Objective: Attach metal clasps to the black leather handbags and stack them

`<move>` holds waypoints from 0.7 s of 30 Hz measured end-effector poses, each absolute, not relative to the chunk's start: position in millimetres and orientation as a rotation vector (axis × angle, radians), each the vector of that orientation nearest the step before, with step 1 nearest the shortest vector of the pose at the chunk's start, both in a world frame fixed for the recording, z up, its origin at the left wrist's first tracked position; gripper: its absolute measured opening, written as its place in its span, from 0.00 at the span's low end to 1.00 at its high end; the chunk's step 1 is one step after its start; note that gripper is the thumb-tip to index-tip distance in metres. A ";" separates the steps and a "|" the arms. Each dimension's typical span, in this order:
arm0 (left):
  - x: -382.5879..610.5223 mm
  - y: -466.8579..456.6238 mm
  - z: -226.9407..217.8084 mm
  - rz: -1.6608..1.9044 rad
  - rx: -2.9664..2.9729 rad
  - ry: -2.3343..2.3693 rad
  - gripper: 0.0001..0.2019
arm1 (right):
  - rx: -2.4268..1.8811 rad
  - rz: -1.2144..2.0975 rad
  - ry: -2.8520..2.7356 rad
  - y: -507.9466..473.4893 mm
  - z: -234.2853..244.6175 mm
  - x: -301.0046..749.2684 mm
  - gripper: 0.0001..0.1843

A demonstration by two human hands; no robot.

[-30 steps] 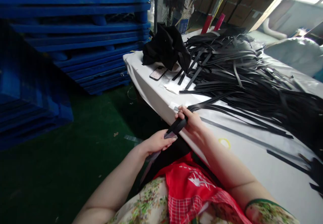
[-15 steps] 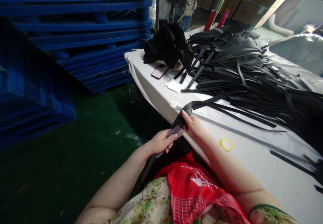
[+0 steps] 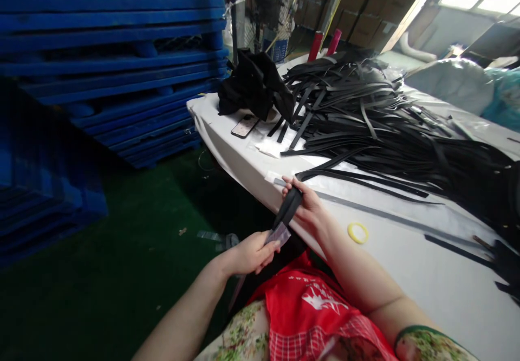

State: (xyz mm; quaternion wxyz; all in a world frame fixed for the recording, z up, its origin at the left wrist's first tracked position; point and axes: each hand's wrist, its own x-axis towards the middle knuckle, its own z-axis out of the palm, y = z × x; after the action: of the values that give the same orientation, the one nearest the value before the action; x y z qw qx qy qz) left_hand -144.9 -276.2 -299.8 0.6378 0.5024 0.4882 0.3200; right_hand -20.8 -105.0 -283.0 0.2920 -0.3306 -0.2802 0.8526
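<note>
My left hand is closed around the lower end of black straps, together with a small translucent plastic piece. Farther up the same straps, my right hand wraps its fingers around them at the table edge. From there the straps run back over the white table toward a large pile of black straps. Below my left hand a strip hangs down, partly hidden by the forearm.
A yellow ring lies right of my right forearm. Farther back are a phone and a crumpled black cloth. Blue pallets are stacked at left above the green floor. Red cones stand at the far end.
My right hand has turned and wrapped its fingers more fully round the straps, at their bend. My left hand is slightly lower and still grips straps and plastic. The view has shifted slightly.
</note>
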 end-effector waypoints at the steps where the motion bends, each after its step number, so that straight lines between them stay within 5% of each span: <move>1: -144.8 -275.5 -304.0 0.746 1.127 1.107 0.21 | -0.821 2.258 -0.675 -102.1 -278.8 -21.5 0.13; 12: -135.9 -262.0 -297.0 1.053 0.999 1.118 0.18 | -0.957 1.954 -1.007 -139.4 -268.9 -37.6 0.22; 21: -151.1 -268.7 -316.6 1.114 0.931 1.188 0.20 | -1.011 2.409 -0.466 -113.7 -269.0 8.9 0.06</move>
State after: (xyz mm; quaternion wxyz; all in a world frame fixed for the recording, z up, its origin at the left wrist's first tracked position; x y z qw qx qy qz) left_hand -151.1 -268.7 -316.6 0.5914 0.4003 0.5108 0.4786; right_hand 8.9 -113.7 -269.0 0.2414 -0.3698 -0.1703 0.8809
